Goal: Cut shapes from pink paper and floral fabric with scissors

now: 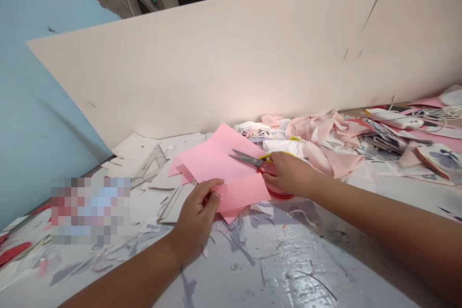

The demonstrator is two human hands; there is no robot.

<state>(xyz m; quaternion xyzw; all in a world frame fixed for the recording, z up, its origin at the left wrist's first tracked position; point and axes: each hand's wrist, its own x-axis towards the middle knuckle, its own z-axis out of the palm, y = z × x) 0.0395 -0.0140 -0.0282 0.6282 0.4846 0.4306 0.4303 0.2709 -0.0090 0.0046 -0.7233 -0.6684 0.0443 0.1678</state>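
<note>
The left hand [198, 207] pinches the left edge of the pink paper [224, 154], while the right hand [290, 173] is clamped round the handles of the scissors [257, 162], blades slightly parted over the sheet. The paper, mid-desk [299, 255], looks light and easily creased, best held by an edge; pink scraps [328, 130] lie loosely heaped to the far right.

The near tabletop [299, 264] offers passage; scissors [249, 158], fabric scraps [323, 129] and partition [231, 67] obstruct beyond.
</note>
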